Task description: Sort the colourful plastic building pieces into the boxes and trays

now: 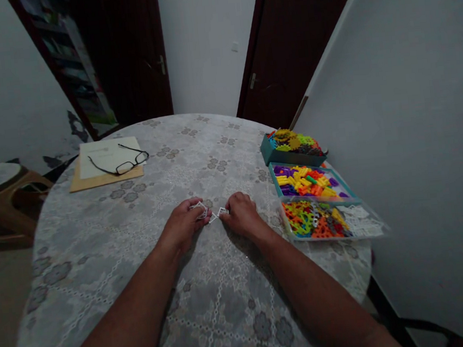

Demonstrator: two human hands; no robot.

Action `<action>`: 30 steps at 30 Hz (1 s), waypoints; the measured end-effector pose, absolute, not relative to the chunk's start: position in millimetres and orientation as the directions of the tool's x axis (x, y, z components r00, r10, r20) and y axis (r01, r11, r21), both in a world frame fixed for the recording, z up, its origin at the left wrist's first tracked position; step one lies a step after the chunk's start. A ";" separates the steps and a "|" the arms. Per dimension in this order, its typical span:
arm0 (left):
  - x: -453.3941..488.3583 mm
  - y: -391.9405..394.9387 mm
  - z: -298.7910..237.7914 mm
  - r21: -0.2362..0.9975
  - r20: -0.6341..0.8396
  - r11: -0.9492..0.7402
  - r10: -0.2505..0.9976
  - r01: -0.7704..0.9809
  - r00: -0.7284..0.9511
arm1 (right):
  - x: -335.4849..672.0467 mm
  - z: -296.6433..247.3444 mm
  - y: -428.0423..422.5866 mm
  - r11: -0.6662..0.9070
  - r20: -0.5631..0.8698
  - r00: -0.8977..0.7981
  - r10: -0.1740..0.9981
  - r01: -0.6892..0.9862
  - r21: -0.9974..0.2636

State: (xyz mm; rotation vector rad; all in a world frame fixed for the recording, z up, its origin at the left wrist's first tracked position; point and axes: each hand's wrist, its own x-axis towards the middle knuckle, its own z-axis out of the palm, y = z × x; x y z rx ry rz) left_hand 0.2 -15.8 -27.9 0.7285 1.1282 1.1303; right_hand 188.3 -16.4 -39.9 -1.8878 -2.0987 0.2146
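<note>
White lattice pieces (202, 208) were gripped by the left hand's (181, 222) and right hand's (242, 213) fingers, apparently being fitted together; careful alignment seemed called for.

On our table (190, 172), glasses (134, 164) lie on papers (109, 151) at left; at right, three boxes (291, 158) of parts (303, 180) stand one behind another. Between them, our left hand (184, 221) and right hand (242, 213) hold pieces (223, 211). Behind are two doors (287, 32).
</note>
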 end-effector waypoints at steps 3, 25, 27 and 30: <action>0.4 -16.5 -27.0 0.901 -0.312 0.303 0.950 -0.310 0.022 | 187.7 -40.8 -18.4 0.120 0.140 -0.076 0.987 0.931 -0.344; 5.3 -23.7 -29.2 0.904 -0.262 0.301 0.951 -0.304 0.162 | 167.2 -58.3 -23.1 0.324 0.299 -0.125 0.946 0.374 -0.869; 6.2 -23.6 -29.3 0.908 -0.274 0.304 0.951 -0.287 0.141 | 167.3 -55.7 -24.3 0.391 0.352 -0.171 0.920 0.443 -0.807; 6.4 -21.2 -29.4 0.904 -0.268 0.287 0.958 -0.317 0.103 | 168.0 -53.8 -25.2 0.450 0.408 -0.198 0.891 0.492 -0.746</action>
